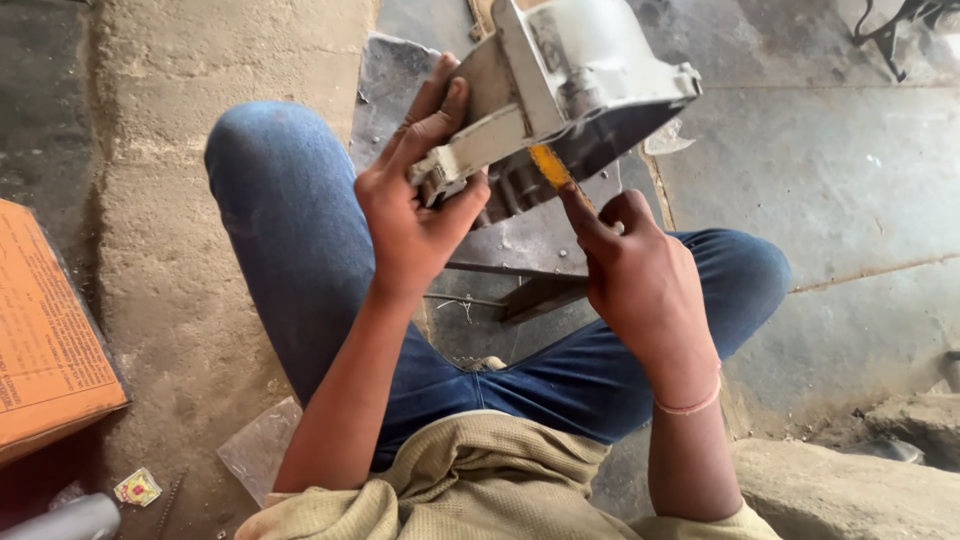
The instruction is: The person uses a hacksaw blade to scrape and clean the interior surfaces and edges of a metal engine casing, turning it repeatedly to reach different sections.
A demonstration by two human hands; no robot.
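Observation:
My left hand (415, 205) grips the lower edge of a grey metal casing (575, 85), holding it tilted above my knees. My right hand (635, 270) is closed around a tool with a yellow-orange handle (550, 165); the index finger lies along it and its tip goes into the casing's dark hollow underside. The tool's working end is hidden inside the casing. Both hands are close together, in front of my blue-jeaned legs.
A dark metal plate (520, 240) lies on the floor under the casing between my knees. An orange cardboard box (45, 340) sits at the left edge. A clear plastic scrap (258, 445) and a small wrapper (137, 487) lie on the rough concrete floor.

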